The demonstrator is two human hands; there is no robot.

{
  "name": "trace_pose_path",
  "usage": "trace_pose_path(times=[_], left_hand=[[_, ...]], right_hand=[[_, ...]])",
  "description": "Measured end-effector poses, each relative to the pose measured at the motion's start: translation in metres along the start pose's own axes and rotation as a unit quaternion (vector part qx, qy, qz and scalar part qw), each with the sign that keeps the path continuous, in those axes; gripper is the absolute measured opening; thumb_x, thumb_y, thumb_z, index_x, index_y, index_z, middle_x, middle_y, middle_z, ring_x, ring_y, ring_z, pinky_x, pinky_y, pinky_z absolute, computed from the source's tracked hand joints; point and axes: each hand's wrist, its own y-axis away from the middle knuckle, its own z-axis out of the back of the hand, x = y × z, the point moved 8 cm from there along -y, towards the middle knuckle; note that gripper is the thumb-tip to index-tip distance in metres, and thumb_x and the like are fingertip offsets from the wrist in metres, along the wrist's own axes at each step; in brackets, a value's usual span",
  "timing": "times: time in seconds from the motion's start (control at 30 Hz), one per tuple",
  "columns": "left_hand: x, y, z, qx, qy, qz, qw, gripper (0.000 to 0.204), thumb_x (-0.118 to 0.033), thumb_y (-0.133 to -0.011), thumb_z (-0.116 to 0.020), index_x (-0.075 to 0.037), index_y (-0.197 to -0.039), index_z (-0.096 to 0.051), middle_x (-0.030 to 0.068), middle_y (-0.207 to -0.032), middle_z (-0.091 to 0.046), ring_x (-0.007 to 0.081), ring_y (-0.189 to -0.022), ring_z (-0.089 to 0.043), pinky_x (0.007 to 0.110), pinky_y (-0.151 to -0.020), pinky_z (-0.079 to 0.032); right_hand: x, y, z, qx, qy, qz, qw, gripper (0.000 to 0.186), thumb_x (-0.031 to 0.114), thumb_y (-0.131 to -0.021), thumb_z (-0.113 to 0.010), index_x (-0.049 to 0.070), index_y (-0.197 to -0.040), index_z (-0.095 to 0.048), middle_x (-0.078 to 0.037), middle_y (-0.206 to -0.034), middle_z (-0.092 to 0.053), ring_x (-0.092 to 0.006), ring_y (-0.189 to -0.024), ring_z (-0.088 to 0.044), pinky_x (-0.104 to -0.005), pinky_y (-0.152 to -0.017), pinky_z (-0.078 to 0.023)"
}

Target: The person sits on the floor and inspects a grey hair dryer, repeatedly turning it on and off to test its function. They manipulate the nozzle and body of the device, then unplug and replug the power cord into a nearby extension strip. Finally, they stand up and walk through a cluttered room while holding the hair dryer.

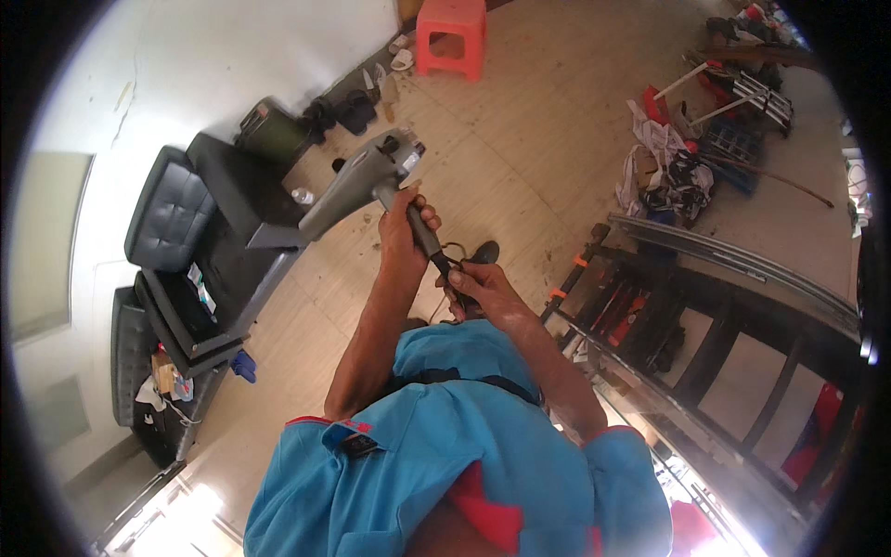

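Note:
My left hand (401, 227) is wrapped round the handle of a grey gun-shaped tool (357, 181). Its broad tapered body points away to the left, and its exact kind is unclear. At the lower end of that handle, my right hand (484, 290) pinches a dark cord (451, 266) close to where it meets the grip. Part of the cord loops beside my fingers, and the rest is hidden by my right hand and my blue shirt. The tool is held in the air in front of my body, above the tiled floor (529, 139).
Black padded seats (223, 251) line the left wall, some piled with loose items. A red plastic stool (451, 37) stands far ahead, near shoes (355, 111). Clothes and clutter (682, 176) lie at the far right. A dark metal rack (705, 343) is close on my right.

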Motion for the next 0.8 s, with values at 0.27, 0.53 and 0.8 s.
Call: trace_pose_path(times=[0.27, 0.53, 0.8], left_hand=[[0.012, -0.128, -0.076, -0.032, 0.021, 0.012, 0.999, 0.014, -0.015, -0.095, -0.066, -0.005, -0.098, -0.055, 0.0038, -0.082, -0.053, 0.0141, -0.064, -0.053, 0.028, -0.054, -0.046], [0.043, -0.256, -0.180, -0.006, -0.046, 0.068, 0.997, 0.019, -0.015, -0.097, -0.063, -0.003, -0.111, -0.059, 0.0023, -0.079, -0.051, 0.0125, -0.064, -0.052, 0.027, -0.055, -0.046], [0.088, -0.375, -0.353, 0.098, -0.135, 0.177, 0.970, 0.028, -0.019, -0.092, -0.068, -0.005, -0.112, -0.056, 0.0038, -0.082, -0.054, 0.0134, -0.063, -0.053, 0.027, -0.053, -0.044]], right_hand=[[0.118, -0.075, 0.075, 0.038, 0.085, 0.021, 0.995, 0.038, 0.042, -0.101, -0.064, 0.005, -0.104, -0.072, 0.001, -0.078, -0.066, -0.0088, -0.066, -0.063, -0.0240, -0.052, -0.040], [0.211, -0.134, 0.167, -0.066, 0.102, 0.060, 0.991, 0.025, 0.028, -0.098, -0.071, 0.003, -0.093, -0.071, -0.004, -0.073, -0.068, -0.0110, -0.069, -0.064, -0.0274, -0.061, -0.049], [0.344, -0.188, 0.252, -0.204, 0.113, 0.159, 0.959, 0.029, 0.029, -0.099, -0.068, 0.002, -0.091, -0.070, -0.004, -0.072, -0.067, -0.0120, -0.069, -0.062, -0.0290, -0.063, -0.049]])
